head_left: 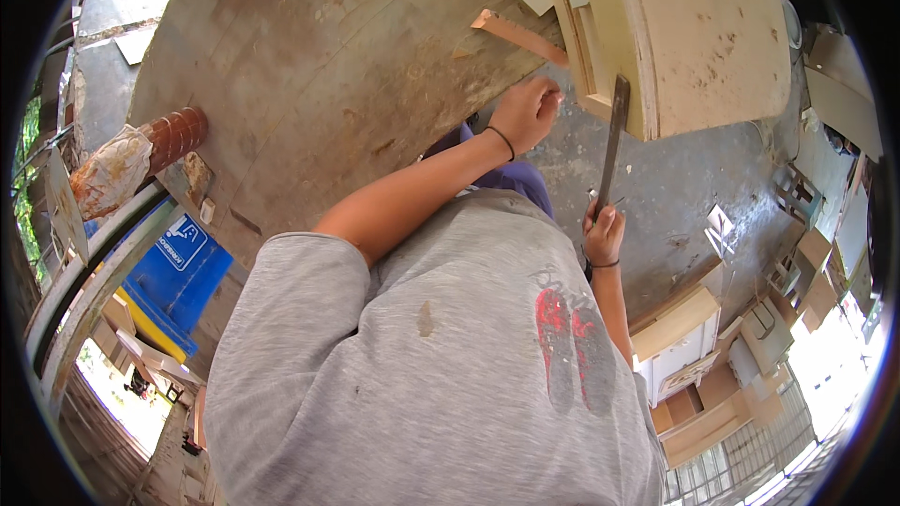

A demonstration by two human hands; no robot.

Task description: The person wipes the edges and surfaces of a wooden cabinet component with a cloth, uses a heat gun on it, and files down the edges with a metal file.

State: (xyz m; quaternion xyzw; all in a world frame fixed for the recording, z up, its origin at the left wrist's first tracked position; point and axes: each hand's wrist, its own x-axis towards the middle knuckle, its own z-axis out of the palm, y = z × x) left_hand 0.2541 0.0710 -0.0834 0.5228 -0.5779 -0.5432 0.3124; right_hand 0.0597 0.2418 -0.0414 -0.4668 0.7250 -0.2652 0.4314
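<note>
Head view: I read the right hand (603,236) as closed, its fingers wrapped around the lower end of a dark flat bar (613,145). The bar extends up and slightly to the right from the grip; its upper end overlaps the near edge of a pale wooden box (717,42), and I cannot tell whether the two are in contact. The fingers of the left hand (525,117) are curled inward in a narrow posture; I cannot determine whether they enclose anything. This hand is positioned to the left of the bar, well apart from it. A dark band encircles each wrist. Above the left hand, an orange-brown wood strip (520,37) lies at an angle, its right end beside the frame of the box. Left of the strip, I note a broad brown work surface (281,66), stained and scuffed. A grey floor (656,225) occupies the area right of the right hand. At the outer left, I locate a reddish-brown cylinder (178,134), partly wrapped, and below it a blue container (192,272) with a yellow edge.
</note>
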